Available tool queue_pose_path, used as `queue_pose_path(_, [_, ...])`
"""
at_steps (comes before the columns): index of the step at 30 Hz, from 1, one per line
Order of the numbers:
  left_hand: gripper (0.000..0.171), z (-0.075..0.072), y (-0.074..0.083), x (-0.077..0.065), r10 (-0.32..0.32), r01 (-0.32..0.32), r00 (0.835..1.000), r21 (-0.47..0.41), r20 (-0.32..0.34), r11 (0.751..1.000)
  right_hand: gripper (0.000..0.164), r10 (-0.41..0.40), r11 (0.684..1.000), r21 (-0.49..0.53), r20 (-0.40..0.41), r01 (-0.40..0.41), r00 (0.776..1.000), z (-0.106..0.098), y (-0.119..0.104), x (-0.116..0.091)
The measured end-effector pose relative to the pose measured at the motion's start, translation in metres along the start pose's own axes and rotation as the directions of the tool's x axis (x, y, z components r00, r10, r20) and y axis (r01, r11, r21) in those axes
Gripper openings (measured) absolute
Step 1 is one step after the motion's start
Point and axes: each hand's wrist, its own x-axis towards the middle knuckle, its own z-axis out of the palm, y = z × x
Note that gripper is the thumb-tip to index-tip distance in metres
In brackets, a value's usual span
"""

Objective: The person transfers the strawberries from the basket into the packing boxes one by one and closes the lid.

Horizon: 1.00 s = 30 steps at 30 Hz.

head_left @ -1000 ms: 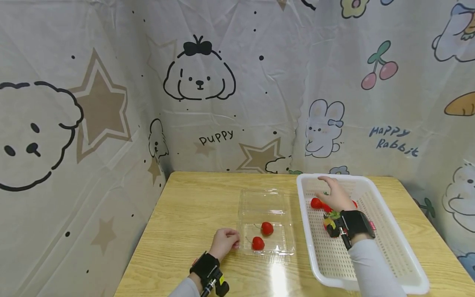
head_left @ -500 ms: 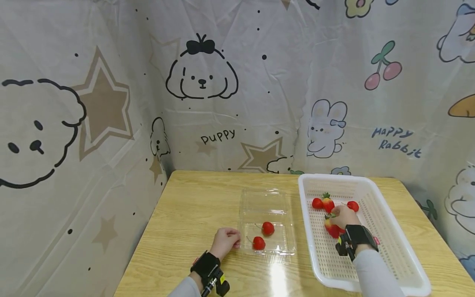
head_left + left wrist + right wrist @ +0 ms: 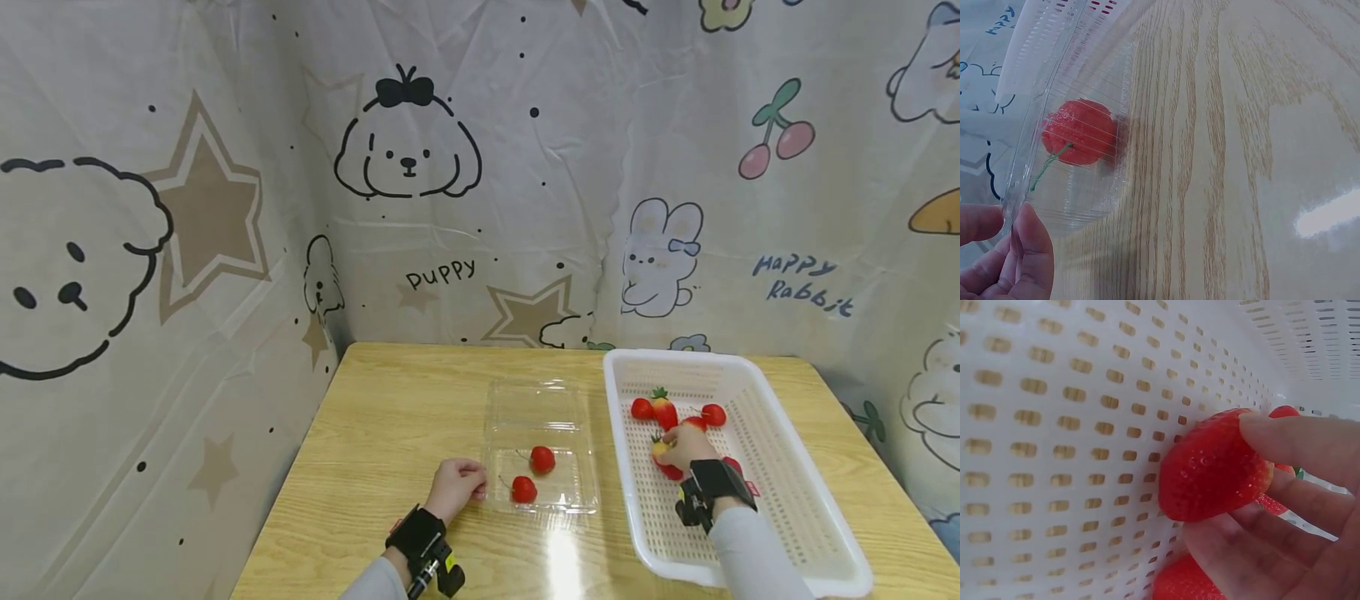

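In the head view my left hand (image 3: 453, 486) pinches the left edge of a clear hinged plastic box (image 3: 577, 487), which lies with its lid folded back. Two cherries (image 3: 542, 460) with stems sit in its near half; one cherry (image 3: 1079, 132) shows through the wall in the left wrist view. At the right, my right hand (image 3: 692, 447) reaches into a white perforated basket (image 3: 630, 517). Its thumb and fingers grip a strawberry (image 3: 1213, 469), close to the basket's bottom. Another strawberry (image 3: 1186, 581) lies just below the fingers in the right wrist view.
Farther back in the basket are a strawberry (image 3: 663, 412) with a green cap and two cherries (image 3: 714, 414), one to each side. Raised basket walls surround my right hand. A printed curtain (image 3: 450, 208) hangs behind the wooden table (image 3: 405, 392).
My right hand moves from over the back of the basket down and nearer, and takes hold of a strawberry. My left hand keeps its place at the box edge.
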Motion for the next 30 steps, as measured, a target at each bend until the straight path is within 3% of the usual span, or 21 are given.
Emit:
queue_pose_path(16, [0.020, 0.001, -0.001, 0.001, -0.006, 0.006, 1.000, -0.009, -0.003, 1.000, 0.039, 0.001, 0.999, 0.054, -0.007, -0.001, 1.000, -0.001, 0.003, 0.004])
queue_pose_path(24, [0.019, 0.000, -0.002, 0.002, -0.007, 0.007, 1.000, -0.010, -0.001, 1.000, 0.044, -0.131, 0.989, 0.050, -0.118, 0.138, 0.984, -0.028, -0.029, -0.001])
queue_pose_path(30, [0.018, 0.001, -0.001, 0.001, -0.005, 0.005, 1.000, -0.004, -0.004, 1.000, 0.042, -0.275, 0.956, 0.041, -0.209, 0.290, 0.938, -0.047, -0.071, -0.010])
